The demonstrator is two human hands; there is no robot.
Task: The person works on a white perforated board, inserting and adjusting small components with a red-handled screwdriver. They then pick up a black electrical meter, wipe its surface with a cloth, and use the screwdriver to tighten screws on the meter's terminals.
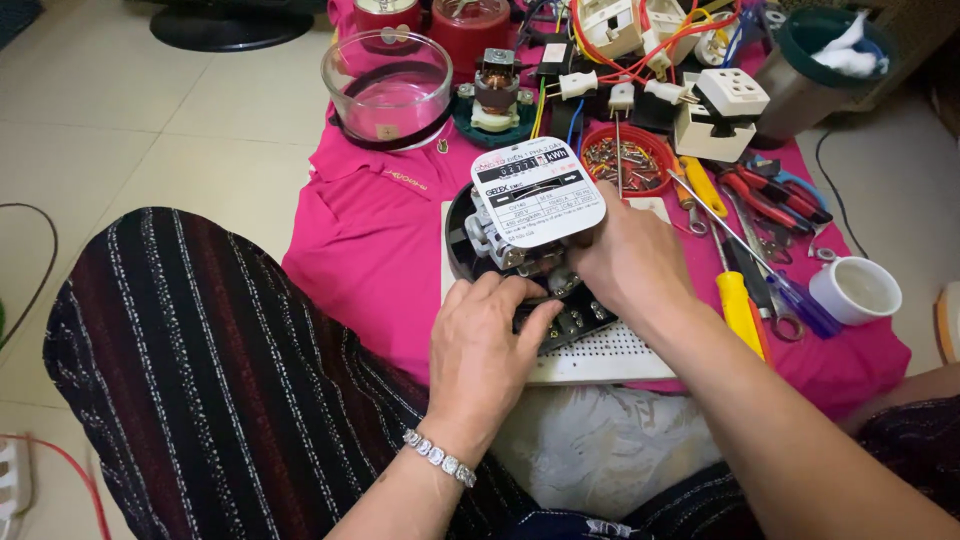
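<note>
Head view showed both hands gripping an opened electric meter on a white perforated board over pink cloth. Left hand pressed its terminal block; right hand clasped its side.

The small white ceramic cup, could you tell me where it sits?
In the head view, the small white ceramic cup stands at the right edge of the pink cloth, beside the blue-handled screwdriver.

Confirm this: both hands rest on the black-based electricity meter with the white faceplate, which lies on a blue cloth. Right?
Not quite: the head view shows both hands, left and right, on the black-based electricity meter with the white faceplate, but the cloth is pink, not blue.
</note>
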